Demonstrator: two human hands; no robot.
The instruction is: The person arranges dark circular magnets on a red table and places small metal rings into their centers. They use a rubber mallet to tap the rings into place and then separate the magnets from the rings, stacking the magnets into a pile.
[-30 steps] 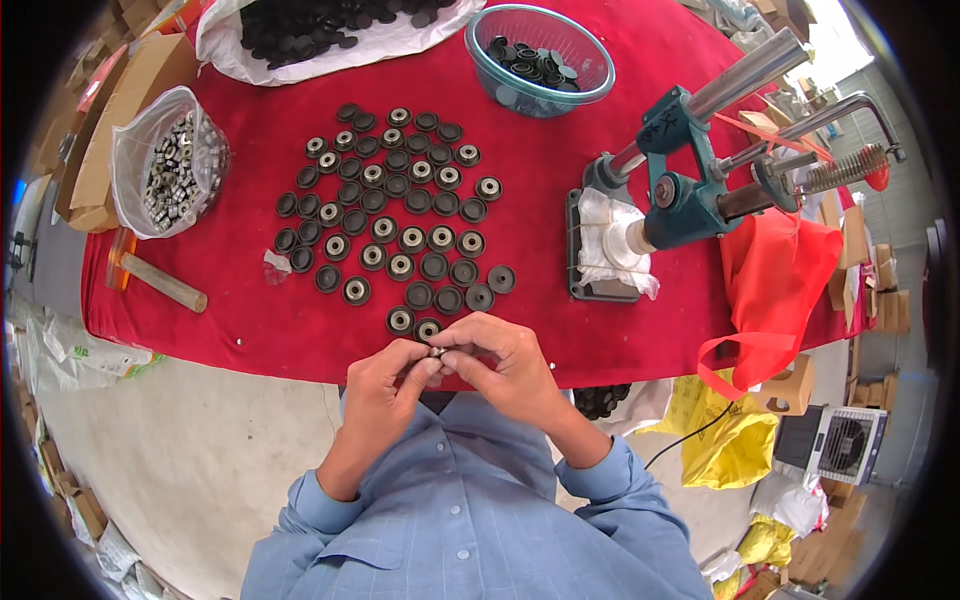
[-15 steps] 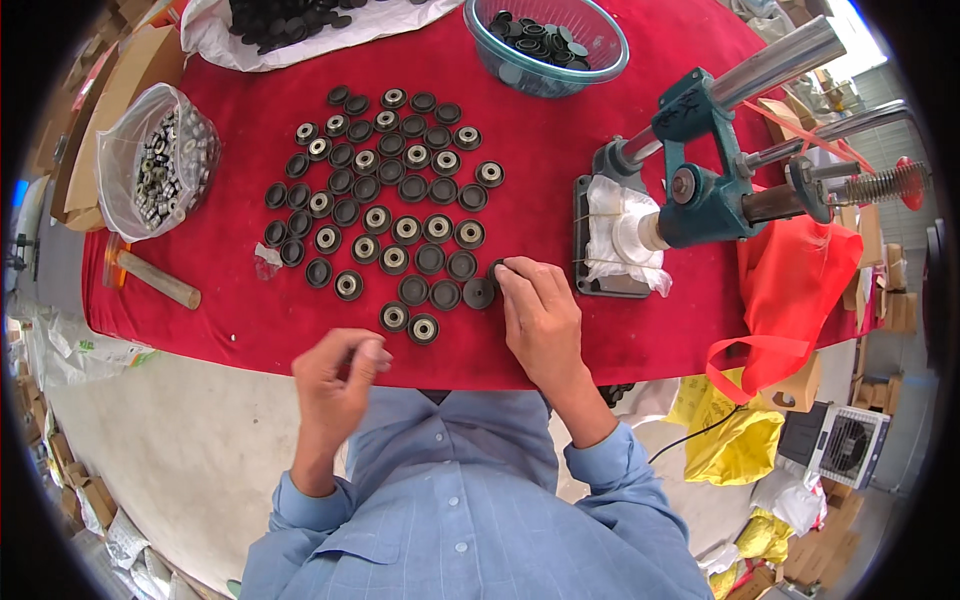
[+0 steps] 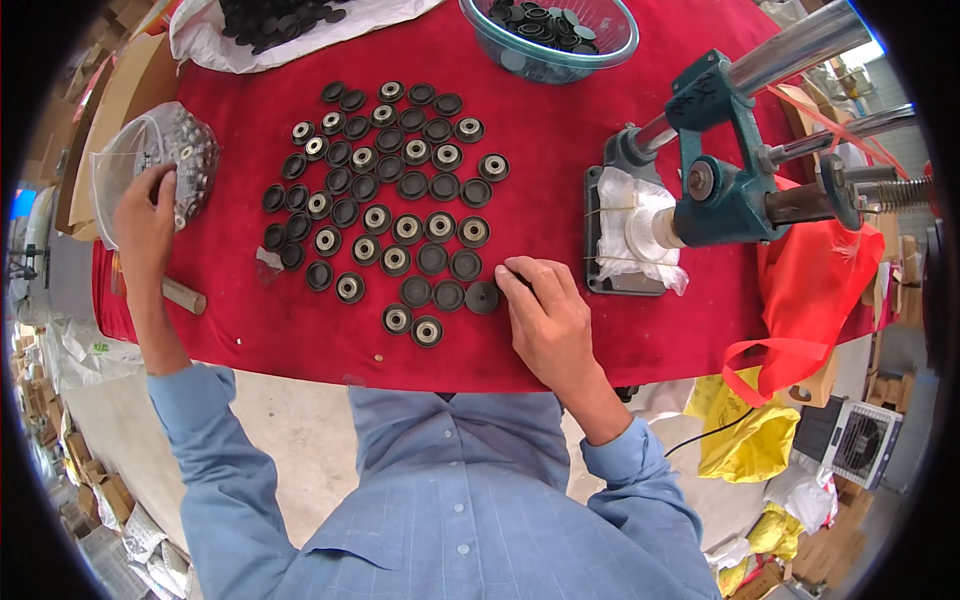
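Left fingers [image 3: 166, 192] reach to a bag [image 3: 110, 178] of metal pieces [image 3: 192, 138].

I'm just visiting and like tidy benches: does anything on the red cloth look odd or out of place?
A little. A crumpled, whitish scrap lies left of the black discs, like stray litter. One disc beside the right hand shows a flatter face than its neighbours, perhaps turned over. No spill stands out.

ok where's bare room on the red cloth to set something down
A wide bare patch of red cloth lies between the scattered round black caps and the teal metal press, beyond the right hand. A smaller one lies between the caps and the clear plastic bag at the left hand. The middle, packed with caps, is crowded.
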